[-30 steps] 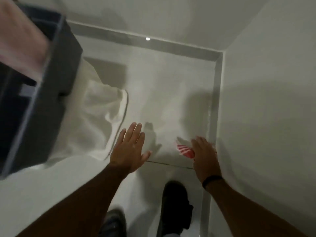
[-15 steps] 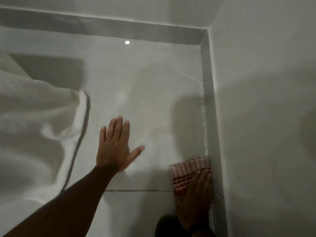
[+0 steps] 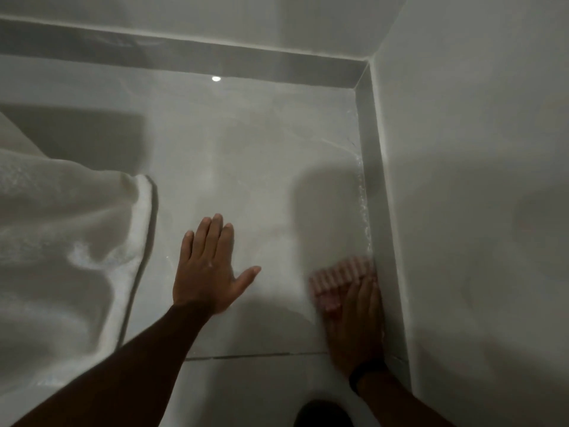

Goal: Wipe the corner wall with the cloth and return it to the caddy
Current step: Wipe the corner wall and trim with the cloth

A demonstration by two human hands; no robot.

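My right hand (image 3: 354,322) presses a red-and-white striped cloth (image 3: 338,274) flat against the pale tiled surface, right beside the grey skirting strip (image 3: 374,186) where the right-hand wall (image 3: 477,211) begins. The cloth and the hand are blurred by motion. My left hand (image 3: 206,266) rests flat on the same tiled surface further left, fingers spread, holding nothing. The caddy is out of view.
A white towel-like fabric (image 3: 61,257) hangs in folds at the left edge. A second grey strip (image 3: 184,53) runs across the top and meets the other at the corner. A dark shoe (image 3: 323,414) shows at the bottom. A grout line (image 3: 246,355) crosses under my wrists.
The view swung off the dark caddy toward the corner. My right hand brought the striped cloth against the skirting strip and is rubbing it there; my left hand stayed flat.
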